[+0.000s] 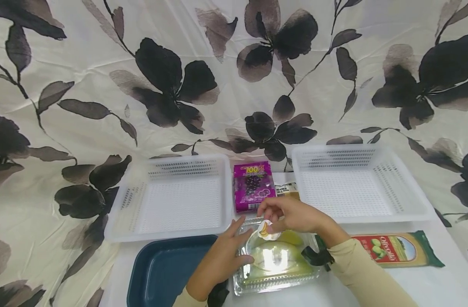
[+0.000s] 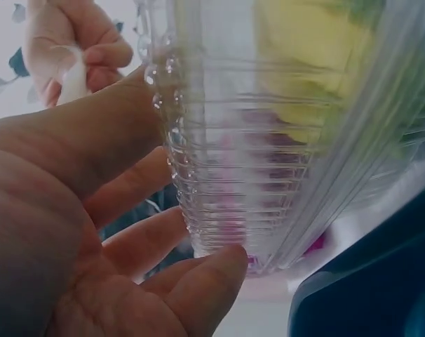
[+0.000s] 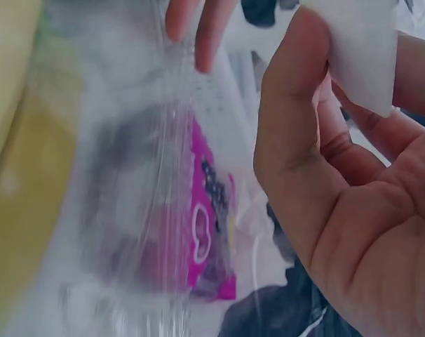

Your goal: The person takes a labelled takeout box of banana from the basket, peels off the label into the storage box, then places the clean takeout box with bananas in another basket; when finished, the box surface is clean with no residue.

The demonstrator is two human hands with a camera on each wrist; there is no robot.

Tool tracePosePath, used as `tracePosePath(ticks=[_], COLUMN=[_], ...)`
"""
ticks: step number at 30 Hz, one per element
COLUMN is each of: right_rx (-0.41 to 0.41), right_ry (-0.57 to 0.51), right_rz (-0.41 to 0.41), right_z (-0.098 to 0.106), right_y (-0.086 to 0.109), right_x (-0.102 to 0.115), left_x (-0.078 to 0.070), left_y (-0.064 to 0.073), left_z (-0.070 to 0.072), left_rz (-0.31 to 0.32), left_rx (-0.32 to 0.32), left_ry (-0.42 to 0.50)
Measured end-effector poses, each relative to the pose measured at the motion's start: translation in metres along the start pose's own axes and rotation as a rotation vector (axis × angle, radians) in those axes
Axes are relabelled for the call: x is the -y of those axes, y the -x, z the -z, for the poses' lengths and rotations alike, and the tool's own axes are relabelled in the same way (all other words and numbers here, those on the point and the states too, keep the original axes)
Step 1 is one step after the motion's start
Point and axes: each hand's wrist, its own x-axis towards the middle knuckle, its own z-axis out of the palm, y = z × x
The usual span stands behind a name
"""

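A clear plastic clamshell box [image 1: 280,260] with yellow-green fruit inside lies in front of me, its lid down. My right hand [image 1: 295,215] pinches a round white sticker [image 1: 263,230] with a banana picture, just above the lid's far left part. In the right wrist view the white back of the sticker [image 3: 360,53] shows between thumb and fingers. My left hand [image 1: 228,253] is at the box's left side, its fingers spread and fairly straight. The left wrist view shows those fingers along the ribbed wall of the box [image 2: 233,161].
Two white perforated baskets [image 1: 168,234] [image 1: 372,215] stand at the back left and back right. Between them are a purple grape-picture packet [image 1: 253,187] and a brown packet [image 1: 288,190]. A dark blue tray [image 1: 168,273] sits left, and a red-green-tan Olivoila packet [image 1: 399,249] right.
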Motion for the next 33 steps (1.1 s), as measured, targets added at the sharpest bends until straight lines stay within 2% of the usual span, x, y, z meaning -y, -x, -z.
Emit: tracePosePath(ticks=[7,9,12,16,21,24,27,30,33], right_rx=[0.034,0.032,0.036,0.047,0.082,0.103,0.127,0.139,0.133], right_ry=[-0.003,0.010,0.030,0.034,0.063,0.097,0.106,0.109,0.126], right_rz=[0.040,0.044,0.044,0.061,0.069,0.055,0.068,0.084,0.081], right_z=[-0.010,-0.014,-0.020,-0.029,-0.041,-0.048,-0.056,-0.068,-0.084], right_y=[-0.012,-0.016,-0.023,-0.032,-0.047,-0.057,-0.068,-0.080,-0.092], right_x=[0.009,0.012,0.017,0.024,0.032,0.039,0.043,0.047,0.050], left_x=[0.004,0.004,0.005,0.012,0.032,0.050,0.070,0.092,0.115], left_y=[-0.002,0.003,0.017,0.046,0.087,0.109,0.131,0.152,0.169], left_z=[-0.002,0.001,0.006,0.021,0.053,0.074,0.093,0.106,0.112], left_rz=[-0.055,-0.070,-0.070,-0.061,-0.063,0.000,0.146,0.318,0.469], left_rx=[-0.028,-0.049,-0.108,-0.253,-0.511,-0.657,-0.723,-0.696,-0.615], left_ry=[-0.004,-0.010,0.012,0.053,-0.037,-0.095,-0.124,-0.136,-0.103])
